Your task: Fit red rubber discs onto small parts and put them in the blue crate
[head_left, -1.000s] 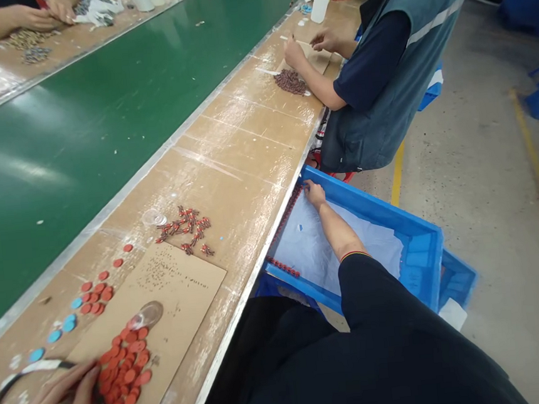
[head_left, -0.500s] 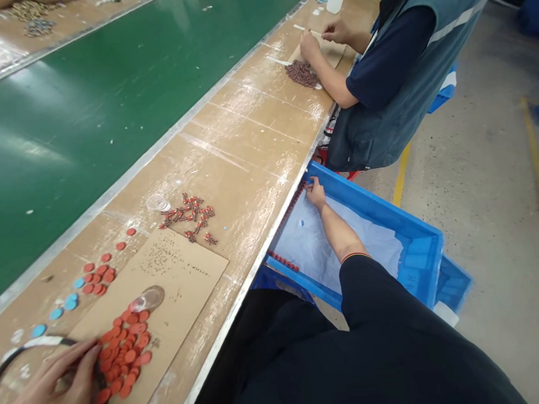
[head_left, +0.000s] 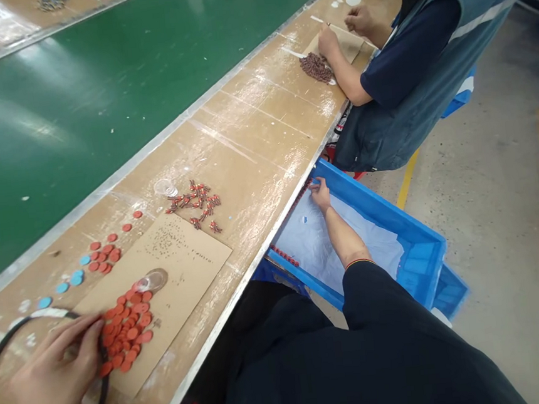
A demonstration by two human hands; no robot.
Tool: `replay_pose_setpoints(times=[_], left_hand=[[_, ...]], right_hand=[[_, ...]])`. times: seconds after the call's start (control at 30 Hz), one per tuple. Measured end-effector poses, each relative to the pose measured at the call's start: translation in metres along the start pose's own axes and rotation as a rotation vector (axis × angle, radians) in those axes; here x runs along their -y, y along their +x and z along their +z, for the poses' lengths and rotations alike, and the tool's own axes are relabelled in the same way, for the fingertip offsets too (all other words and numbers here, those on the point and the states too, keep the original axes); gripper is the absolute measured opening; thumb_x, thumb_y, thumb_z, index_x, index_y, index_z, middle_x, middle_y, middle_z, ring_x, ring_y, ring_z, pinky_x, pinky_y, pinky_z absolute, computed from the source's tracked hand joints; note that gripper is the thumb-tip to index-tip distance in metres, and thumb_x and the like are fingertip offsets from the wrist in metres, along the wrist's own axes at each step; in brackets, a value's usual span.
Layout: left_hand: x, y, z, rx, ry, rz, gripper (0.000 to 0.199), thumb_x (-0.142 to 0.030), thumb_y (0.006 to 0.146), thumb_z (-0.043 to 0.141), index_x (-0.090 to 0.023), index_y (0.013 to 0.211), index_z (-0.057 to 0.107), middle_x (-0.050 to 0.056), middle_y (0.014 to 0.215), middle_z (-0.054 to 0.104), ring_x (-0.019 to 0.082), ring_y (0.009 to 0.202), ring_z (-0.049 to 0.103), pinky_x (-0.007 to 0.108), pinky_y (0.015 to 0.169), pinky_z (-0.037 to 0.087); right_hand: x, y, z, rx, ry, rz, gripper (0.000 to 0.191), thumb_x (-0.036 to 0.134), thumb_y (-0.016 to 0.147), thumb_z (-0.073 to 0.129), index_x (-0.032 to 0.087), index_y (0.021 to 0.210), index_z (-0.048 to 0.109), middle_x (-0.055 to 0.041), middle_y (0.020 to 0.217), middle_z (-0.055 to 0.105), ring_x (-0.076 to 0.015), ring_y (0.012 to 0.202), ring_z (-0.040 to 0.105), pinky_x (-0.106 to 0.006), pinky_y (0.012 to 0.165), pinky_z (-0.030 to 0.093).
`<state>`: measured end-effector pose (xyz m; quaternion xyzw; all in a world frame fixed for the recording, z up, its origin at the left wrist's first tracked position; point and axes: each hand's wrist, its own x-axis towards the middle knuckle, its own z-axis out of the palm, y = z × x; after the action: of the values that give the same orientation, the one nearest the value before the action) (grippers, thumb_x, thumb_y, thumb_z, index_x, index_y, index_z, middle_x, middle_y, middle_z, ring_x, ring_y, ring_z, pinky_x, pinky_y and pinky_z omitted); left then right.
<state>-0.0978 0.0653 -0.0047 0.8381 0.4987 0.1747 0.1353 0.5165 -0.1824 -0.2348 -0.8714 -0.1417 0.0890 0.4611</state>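
Note:
My left hand (head_left: 53,378) lies at the table's near edge beside a heap of flat red discs (head_left: 127,331), its fingers pinched on a black cord (head_left: 8,341) with a white stretch. The heap sits on a cardboard sheet (head_left: 184,253). My right hand (head_left: 320,194) reaches down into a blue plastic crate (head_left: 378,208), at the corner near the table. Its fingers touch a strip of small red parts (head_left: 284,256) running along the crate wall. Whether they grip it, I cannot tell.
Red and pale blue discs (head_left: 75,279) and a cluster of red-and-black parts (head_left: 196,202) lie on the wooden table top. A co-worker's hands (head_left: 328,41) work beside a brownish heap (head_left: 315,67). A green belt (head_left: 101,116) runs along the table's far side.
The whole view has shifted as my head turned, with the table sliding toward the lower right. Both hands stay in about the same places, by the red discs and at the crate.

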Motion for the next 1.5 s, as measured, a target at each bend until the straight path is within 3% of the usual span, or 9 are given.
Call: replay_pose_setpoints(times=[0.23, 0.43, 0.57, 0.7, 0.9, 1.07, 1.27, 1.37, 1.5], left_hand=[[-0.041, 0.0, -0.009, 0.023, -0.107, -0.159, 0.012, -0.045, 0.086, 0.062, -0.035, 0.084, 0.068, -0.005, 0.095, 0.067, 0.03, 0.097, 0.069, 0.047, 0.095, 0.055], [-0.03, -0.005, -0.003, -0.013, -0.142, -0.138, 0.022, -0.04, 0.097, 0.057, -0.031, 0.109, 0.074, 0.001, 0.099, 0.062, 0.026, 0.103, 0.062, 0.042, 0.099, 0.052], [-0.015, -0.004, 0.009, -0.137, -0.286, -0.107, 0.026, -0.049, 0.098, 0.063, -0.028, 0.105, 0.078, 0.002, 0.097, 0.057, 0.024, 0.1, 0.058, 0.045, 0.097, 0.05], [-0.003, 0.0, 0.023, -0.242, -0.394, -0.116, 0.044, -0.065, 0.095, 0.066, -0.024, 0.095, 0.08, 0.003, 0.095, 0.057, 0.022, 0.095, 0.057, 0.046, 0.095, 0.048], [-0.001, 0.0, 0.029, -0.371, -0.459, -0.159, 0.054, -0.067, 0.099, 0.058, -0.018, 0.103, 0.079, 0.004, 0.104, 0.067, 0.019, 0.101, 0.063, 0.043, 0.097, 0.049], [-0.007, 0.001, 0.034, -0.481, -0.567, -0.253, 0.041, -0.054, 0.1, 0.06, -0.019, 0.109, 0.078, 0.002, 0.104, 0.075, 0.016, 0.092, 0.071, 0.038, 0.086, 0.053], [-0.012, 0.005, 0.044, -0.554, -0.809, -0.306, 0.021, -0.029, 0.087, 0.077, -0.024, 0.108, 0.079, 0.004, 0.104, 0.079, 0.016, 0.087, 0.074, 0.033, 0.086, 0.063], [-0.018, 0.005, 0.042, -0.522, -0.924, -0.282, 0.021, -0.022, 0.087, 0.076, -0.023, 0.108, 0.08, 0.004, 0.104, 0.08, 0.017, 0.089, 0.076, 0.032, 0.087, 0.065], [-0.025, 0.003, 0.039, -0.492, -1.038, -0.256, 0.021, -0.022, 0.089, 0.076, -0.022, 0.109, 0.079, 0.004, 0.101, 0.08, 0.017, 0.086, 0.076, 0.035, 0.088, 0.067]], right_hand=[[0.043, -0.029, -0.042, -0.213, 0.095, -0.112, 0.039, 0.024, 0.094, 0.05, 0.022, 0.133, 0.046, -0.0017, 0.102, 0.069, -0.011, 0.058, 0.062, -0.029, 0.06, 0.057], [0.145, -0.075, -0.074, -0.306, 0.208, -0.428, 0.028, 0.032, 0.091, 0.054, 0.029, 0.118, 0.051, -0.0008, 0.101, 0.063, -0.0127, 0.064, 0.064, -0.029, 0.058, 0.054], [0.237, -0.126, -0.044, 0.178, 0.144, -0.981, 0.017, 0.033, 0.099, 0.061, 0.031, 0.112, 0.071, -0.003, 0.106, 0.071, -0.0148, 0.079, 0.069, -0.031, 0.069, 0.058], [0.292, -0.158, 0.013, 0.705, -0.149, -1.101, 0.022, 0.032, 0.101, 0.06, 0.029, 0.118, 0.074, -0.0034, 0.112, 0.075, -0.017, 0.088, 0.072, -0.032, 0.08, 0.06], [0.298, -0.162, 0.05, 0.726, -0.366, -0.934, 0.026, 0.028, 0.094, 0.064, 0.025, 0.117, 0.077, -0.0066, 0.109, 0.074, -0.0259, 0.096, 0.072, -0.045, 0.096, 0.059], [0.292, -0.159, 0.05, 0.74, -0.22, -0.848, 0.012, 0.026, 0.085, 0.07, 0.024, 0.093, 0.079, -0.0014, 0.085, 0.077, -0.0196, 0.077, 0.068, -0.038, 0.082, 0.058], [0.312, -0.153, 0.037, 0.742, -0.085, -0.826, 0.017, 0.038, 0.087, 0.074, 0.022, 0.093, 0.078, -0.0009, 0.085, 0.08, -0.0155, 0.073, 0.07, -0.032, 0.069, 0.058], [0.345, -0.161, 0.041, 0.767, 0.174, -0.879, 0.018, 0.036, 0.088, 0.081, 0.028, 0.103, 0.08, 0.0019, 0.09, 0.079, -0.0138, 0.077, 0.072, -0.032, 0.071, 0.061], [0.385, -0.189, 0.075, 0.925, 0.463, -1.157, 0.012, 0.034, 0.09, 0.084, 0.036, 0.101, 0.08, 0.0059, 0.086, 0.076, -0.012, 0.078, 0.071, -0.031, 0.071, 0.061]])
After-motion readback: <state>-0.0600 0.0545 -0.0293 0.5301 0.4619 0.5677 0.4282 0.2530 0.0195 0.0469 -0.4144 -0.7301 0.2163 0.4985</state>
